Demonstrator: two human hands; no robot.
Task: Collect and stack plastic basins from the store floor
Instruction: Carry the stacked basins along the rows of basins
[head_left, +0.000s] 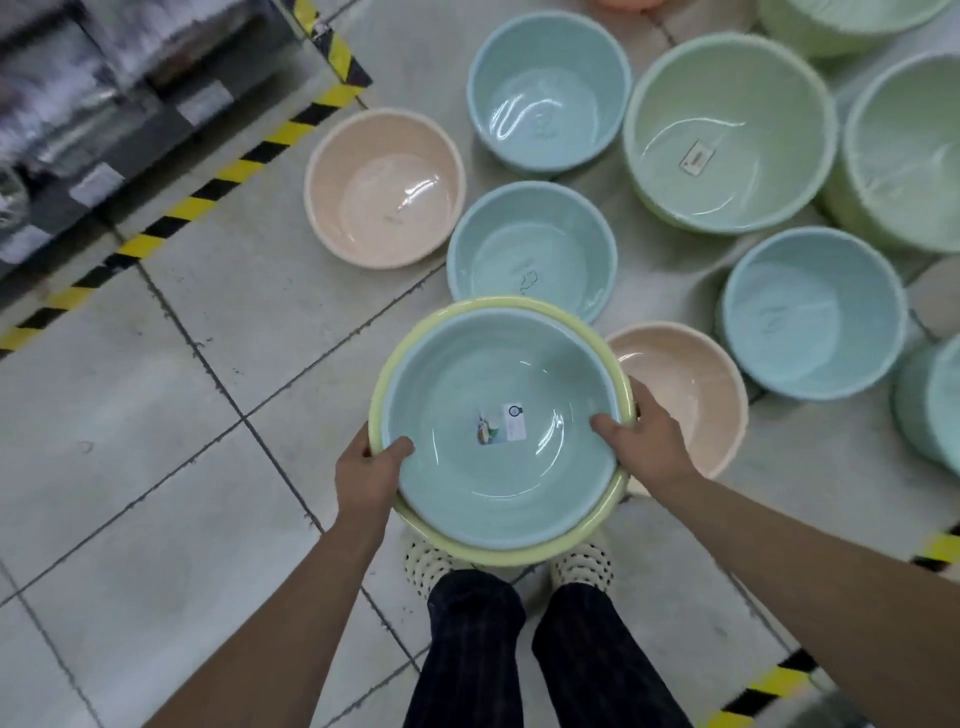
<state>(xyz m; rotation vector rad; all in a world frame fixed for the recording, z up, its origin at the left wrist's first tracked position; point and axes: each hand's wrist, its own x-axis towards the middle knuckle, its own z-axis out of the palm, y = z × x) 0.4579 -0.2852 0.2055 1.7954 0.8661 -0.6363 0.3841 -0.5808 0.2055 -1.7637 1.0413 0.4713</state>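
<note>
I hold a stack of two basins above my feet: a teal basin with a small label at its bottom, nested in a yellow-green basin. My left hand grips the stack's left rim, thumb inside. My right hand grips the right rim, thumb inside too. On the floor ahead lie loose basins: a peach one, a blue one just beyond the stack, another blue one, and a peach one partly hidden behind my right hand.
Further right on the tiles sit a large green basin, a blue basin and more green and teal ones cut by the frame edge. Yellow-black hazard tape borders a shelf at the upper left. Bare tiles lie to my left.
</note>
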